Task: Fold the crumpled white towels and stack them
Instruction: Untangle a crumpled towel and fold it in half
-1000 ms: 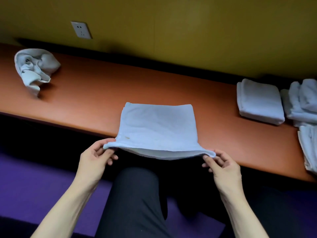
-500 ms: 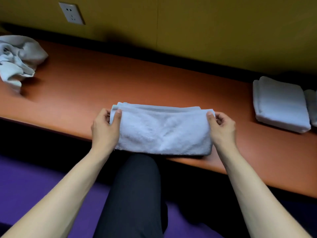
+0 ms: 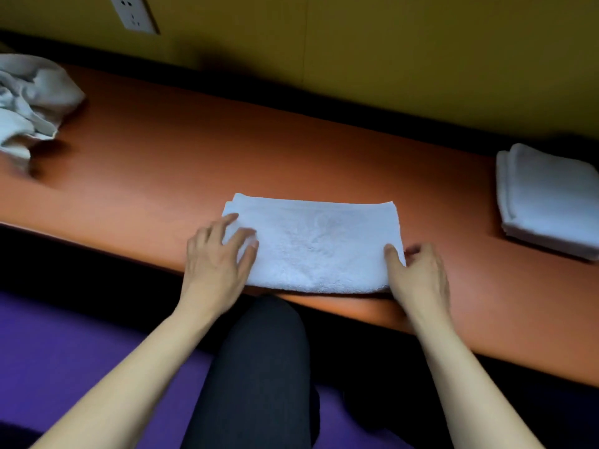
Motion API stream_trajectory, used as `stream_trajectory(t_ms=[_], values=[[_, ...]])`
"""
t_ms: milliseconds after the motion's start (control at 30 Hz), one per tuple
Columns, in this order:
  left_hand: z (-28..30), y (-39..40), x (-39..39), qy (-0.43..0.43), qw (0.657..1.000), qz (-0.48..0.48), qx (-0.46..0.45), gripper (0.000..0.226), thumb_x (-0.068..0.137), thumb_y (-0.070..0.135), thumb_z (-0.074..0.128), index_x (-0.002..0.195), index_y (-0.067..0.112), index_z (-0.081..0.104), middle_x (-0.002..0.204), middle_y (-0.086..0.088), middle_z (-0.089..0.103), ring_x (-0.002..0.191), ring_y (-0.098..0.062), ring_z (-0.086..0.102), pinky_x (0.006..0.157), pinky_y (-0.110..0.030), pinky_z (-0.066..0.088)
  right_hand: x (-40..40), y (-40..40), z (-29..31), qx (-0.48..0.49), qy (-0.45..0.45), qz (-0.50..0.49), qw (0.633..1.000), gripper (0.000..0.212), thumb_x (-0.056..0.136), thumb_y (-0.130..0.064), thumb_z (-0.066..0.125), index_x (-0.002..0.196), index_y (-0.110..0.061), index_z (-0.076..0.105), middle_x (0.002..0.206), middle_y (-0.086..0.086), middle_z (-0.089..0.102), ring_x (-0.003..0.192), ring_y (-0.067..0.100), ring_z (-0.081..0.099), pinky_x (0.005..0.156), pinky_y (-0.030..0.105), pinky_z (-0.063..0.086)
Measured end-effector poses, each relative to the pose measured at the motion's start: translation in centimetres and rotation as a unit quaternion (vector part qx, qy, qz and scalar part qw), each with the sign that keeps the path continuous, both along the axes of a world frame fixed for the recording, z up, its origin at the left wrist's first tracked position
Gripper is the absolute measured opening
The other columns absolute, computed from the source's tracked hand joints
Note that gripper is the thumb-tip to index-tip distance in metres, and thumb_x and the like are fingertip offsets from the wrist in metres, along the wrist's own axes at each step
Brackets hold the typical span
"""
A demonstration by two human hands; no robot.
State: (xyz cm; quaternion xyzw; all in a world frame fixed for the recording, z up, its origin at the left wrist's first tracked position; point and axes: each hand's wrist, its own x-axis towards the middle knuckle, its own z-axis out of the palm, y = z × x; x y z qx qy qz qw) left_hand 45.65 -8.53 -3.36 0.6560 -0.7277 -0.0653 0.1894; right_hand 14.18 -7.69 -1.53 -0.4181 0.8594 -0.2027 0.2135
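Floor: purple carpet fills the lower left of the frame, below the shelf edge.
Leg: a knee in dark trousers rises at the bottom centre, between the two bare forearms.
Surface: a long orange-brown shelf runs as a band from the left edge to the lower right, its near edge dark underneath.
Left hand: the left hand lies palm down on the left end of the folded towel, fingers straight and spread, tips on the cloth.
Right hand: the right hand sits at the towel's right end, thumb on top of the cloth; the other fingers are curled at the edge, and whether they are pinching it I cannot tell.
Task thing: the folded towel lies flat at the centre of the frame, near the shelf's front edge, long axis left to right along the shelf, rounded fold toward the person, layered edges toward the wall.
Stack: folded white towels sit at the right edge, well apart.
Crumpled towel: a crumpled white towel lies at the upper left edge.
Room: a mustard-yellow wall stands behind the shelf, with a white socket at the upper left.
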Motion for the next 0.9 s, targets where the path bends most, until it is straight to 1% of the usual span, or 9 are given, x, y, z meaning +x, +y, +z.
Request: stream_trajectory(t_ms=[100, 233, 300, 367, 500, 567, 633, 767, 900], values=[[-1.9, 1.6, 0.7, -0.033, 0.997, -0.027, 0.061, 0.048, 0.099, 0.051, 0.036, 0.137, 0.033, 0.059, 0.155, -0.003, 0.044, 0.136, -0.036, 0.040, 0.105, -0.052, 0.038, 1.0, 1.0, 0.7, 0.054, -0.023, 0.003, 0.998, 0.052, 0.087, -0.055, 0.063, 0.116, -0.013, 0.054, 0.110, 0.007, 0.061, 0.102, 0.033, 0.060, 0.077, 0.036, 0.042], [-2.2, 1.3, 0.7, 0.008, 0.997, -0.009, 0.081, 0.047, 0.094, 0.053, 0.042, 0.136, 0.039, 0.060, 0.156, 0.003, 0.043, 0.134, -0.031, 0.039, 0.109, -0.046, 0.031, 0.7, -0.7, 2.0, 0.023, -0.340, -0.144, 0.929, 0.031, 0.081, -0.030, 0.079, 0.094, -0.007, 0.063, 0.088, 0.008, 0.073, 0.082, 0.027, 0.070, 0.079, 0.035, 0.055], [-1.9, 1.1, 0.5, 0.028, 0.996, 0.001, 0.088, 0.047, 0.092, 0.055, 0.043, 0.133, 0.042, 0.061, 0.155, 0.006, 0.042, 0.132, -0.027, 0.039, 0.110, -0.042, 0.028, 0.6, -1.1, 2.8, 0.003, -0.411, -0.157, 0.898, 0.024, 0.080, -0.019, 0.080, 0.089, -0.005, 0.064, 0.088, 0.012, 0.074, 0.079, 0.029, 0.071, 0.083, 0.040, 0.057], [-1.6, 1.2, 0.6, 0.042, 0.995, 0.003, 0.092, 0.047, 0.090, 0.056, 0.043, 0.132, 0.044, 0.061, 0.156, 0.009, 0.041, 0.132, -0.024, 0.038, 0.110, -0.037, 0.024, 1.6, -1.4, 3.8, -0.037, -0.435, -0.126, 0.891, 0.011, 0.084, -0.012, 0.074, 0.085, -0.003, 0.066, 0.083, 0.013, 0.069, 0.067, 0.026, 0.062, 0.067, 0.036, 0.051], [-0.8, 1.0, 0.7, 0.222, 0.966, 0.028, 0.130, 0.048, 0.086, 0.041, 0.049, 0.133, 0.041, 0.058, 0.158, 0.012, 0.037, 0.139, -0.011, 0.034, 0.113, -0.025, 0.018, 7.0, -2.2, 6.1, -0.117, -0.389, -0.033, 0.913, 0.007, 0.087, -0.008, 0.066, 0.091, -0.002, 0.070, 0.068, 0.004, 0.057, 0.057, 0.019, 0.047, 0.053, 0.024, 0.033], [0.2, 0.7, 1.0, 0.426, 0.889, 0.085, 0.143, 0.051, 0.084, 0.031, 0.046, 0.134, 0.036, 0.055, 0.156, 0.007, 0.040, 0.141, -0.005, 0.036, 0.119, -0.027, 0.024, 10.4, -2.7, 7.1, -0.134, -0.365, 0.017, 0.921, 0.009, 0.086, -0.010, 0.068, 0.095, -0.010, 0.072, 0.064, -0.004, 0.058, 0.052, 0.010, 0.049, 0.052, 0.023, 0.036], [0.7, 0.3, 1.8, 0.526, 0.825, 0.147, 0.143, 0.048, 0.082, 0.031, 0.043, 0.128, 0.037, 0.057, 0.146, 0.006, 0.051, 0.135, -0.009, 0.048, 0.114, -0.033, 0.038, 13.7, -3.0, 7.6, -0.139, -0.331, 0.054, 0.932, 0.007, 0.085, -0.014, 0.069, 0.091, -0.017, 0.072, 0.059, -0.008, 0.056, 0.050, 0.008, 0.048, 0.051, 0.023, 0.036], [1.5, 0.0, 2.3, 0.593, 0.767, 0.177, 0.168, 0.037, 0.093, 0.031, 0.041, 0.125, 0.030, 0.059, 0.130, 0.007, 0.064, 0.126, -0.016, 0.060, 0.102, -0.031, 0.046, 19.6, -2.6, 7.3, -0.087, -0.265, 0.133, 0.951, 0.006, 0.086, -0.024, 0.063, 0.089, -0.023, 0.068, 0.066, -0.009, 0.061, 0.067, 0.015, 0.060, 0.060, 0.024, 0.041], [2.0, -0.2, 2.7, 0.536, 0.797, 0.203, 0.190, 0.038, 0.083, 0.051, 0.042, 0.111, 0.035, 0.062, 0.130, -0.001, 0.066, 0.123, -0.018, 0.062, 0.111, -0.047, 0.044, 21.8, -1.2, 4.9, 0.032, -0.220, 0.258, 0.940, 0.036, 0.091, -0.038, 0.062, 0.123, -0.025, 0.068, 0.108, -0.003, 0.071, 0.102, 0.014, 0.065, 0.091, 0.027, 0.050]])
